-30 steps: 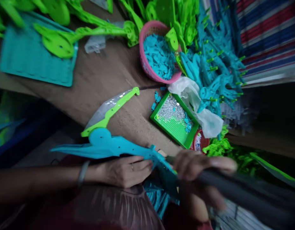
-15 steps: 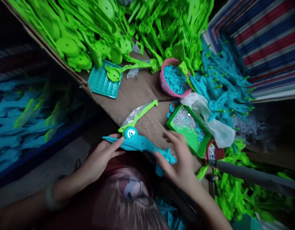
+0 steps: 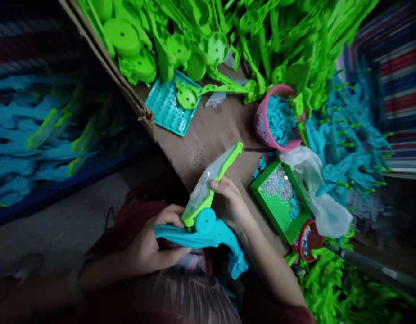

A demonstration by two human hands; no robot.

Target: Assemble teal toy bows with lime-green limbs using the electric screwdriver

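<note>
My left hand (image 3: 160, 238) is closed round the pointed left end of a blue plastic part (image 3: 204, 234), thumb below and fingers above. A round blue disc sits at the part's upper side, where a lime green arm with a clear blade (image 3: 203, 186) joins it and slants up to the right. My right hand (image 3: 230, 195) pinches the middle of that green arm between thumb and finger. The blue part's right end curves down and hangs free over my lap.
A teal tray (image 3: 167, 114), a pink basket (image 3: 262, 119) of blue pieces, a green tray (image 3: 272, 193) with small metal bits and a red container (image 3: 307, 240) stand on the table. Green parts (image 3: 194, 27) are heaped behind; blue parts (image 3: 346, 135) lie right.
My right hand has moved from above the blue part's right end to the green arm and taken hold of it. The joined parts have tilted, and the view has shifted left.
</note>
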